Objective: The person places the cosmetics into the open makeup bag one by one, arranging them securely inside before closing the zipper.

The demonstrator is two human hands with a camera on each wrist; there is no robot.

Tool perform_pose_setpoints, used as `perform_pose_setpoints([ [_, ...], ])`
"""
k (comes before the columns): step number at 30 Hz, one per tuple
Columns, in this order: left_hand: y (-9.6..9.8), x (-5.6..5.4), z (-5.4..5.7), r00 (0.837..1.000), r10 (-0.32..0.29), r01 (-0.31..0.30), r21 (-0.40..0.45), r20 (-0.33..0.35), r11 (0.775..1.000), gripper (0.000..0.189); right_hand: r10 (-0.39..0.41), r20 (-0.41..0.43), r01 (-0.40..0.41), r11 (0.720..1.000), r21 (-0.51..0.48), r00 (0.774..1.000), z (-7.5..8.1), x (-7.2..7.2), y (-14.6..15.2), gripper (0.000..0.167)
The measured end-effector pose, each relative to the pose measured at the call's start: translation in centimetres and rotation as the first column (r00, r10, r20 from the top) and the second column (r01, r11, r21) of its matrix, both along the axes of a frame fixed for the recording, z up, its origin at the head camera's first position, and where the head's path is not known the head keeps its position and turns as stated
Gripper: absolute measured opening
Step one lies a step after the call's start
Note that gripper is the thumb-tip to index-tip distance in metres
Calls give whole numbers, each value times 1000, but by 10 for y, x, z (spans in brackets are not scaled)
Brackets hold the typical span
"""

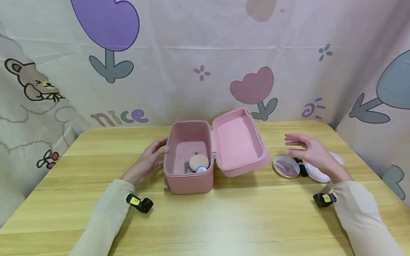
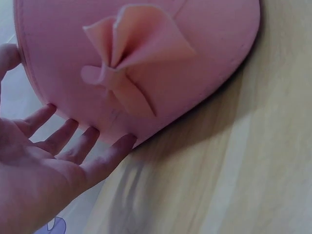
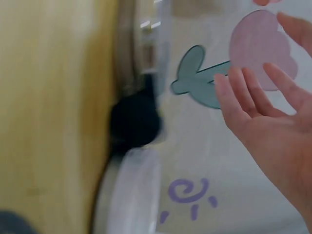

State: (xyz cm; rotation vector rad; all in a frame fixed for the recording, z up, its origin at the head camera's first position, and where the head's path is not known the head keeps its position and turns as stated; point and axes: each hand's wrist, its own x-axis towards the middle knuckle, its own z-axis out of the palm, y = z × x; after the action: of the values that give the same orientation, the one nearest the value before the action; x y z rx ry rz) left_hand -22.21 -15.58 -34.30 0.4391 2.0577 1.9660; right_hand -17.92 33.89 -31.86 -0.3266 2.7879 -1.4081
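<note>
A pink vanity case [image 1: 189, 185] stands on the table with its lid [image 1: 238, 138] swung over to the right. Inside, at the near end, lie a round beige puff [image 1: 198, 163], a small white-topped round item [image 1: 201, 169] and a small greyish flat piece. My left hand [image 1: 144, 163] touches the case's left side with spread fingertips, beside a pink bow [image 2: 122, 63]. My right hand [image 1: 309, 151] is held above the right part of the table, fingers loosely extended, holding nothing. Below it are a round clear-topped container [image 1: 286, 167], a black item [image 1: 301, 167] and a white round item [image 1: 317, 174].
The wooden table [image 1: 243, 220] meets a patterned cloth backdrop [image 1: 179, 71] at the back. More cloth hangs along the left and right sides. The open lid extends toward the round container.
</note>
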Motion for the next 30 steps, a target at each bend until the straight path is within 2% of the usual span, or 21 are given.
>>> perform_pose_setpoints([
  [5, 2, 0, -3, 1000, 17, -17, -2, -4, 1000, 58, 81, 88, -87, 994, 63, 993, -12, -4, 6, 69],
  [15, 3, -1, -2, 1000, 22, -22, -13, -8, 1000, 58, 158, 103, -170, 978, 122, 982, -17, -6, 11, 77],
  [22, 2, 0, -2, 1000, 21, -21, -16, -14, 1000, 58, 234, 137, -256, 951, 173, 963, -21, -3, 8, 92],
  [26, 2, 1, -3, 1000, 22, -22, -13, -15, 1000, 57, 250, 125, -274, 932, 236, 960, -21, -1, 4, 100],
  [30, 2, 1, -3, 1000, 20, -20, -10, -14, 1000, 57, 246, 107, -267, 923, 278, 963, -21, 0, 0, 100],
])
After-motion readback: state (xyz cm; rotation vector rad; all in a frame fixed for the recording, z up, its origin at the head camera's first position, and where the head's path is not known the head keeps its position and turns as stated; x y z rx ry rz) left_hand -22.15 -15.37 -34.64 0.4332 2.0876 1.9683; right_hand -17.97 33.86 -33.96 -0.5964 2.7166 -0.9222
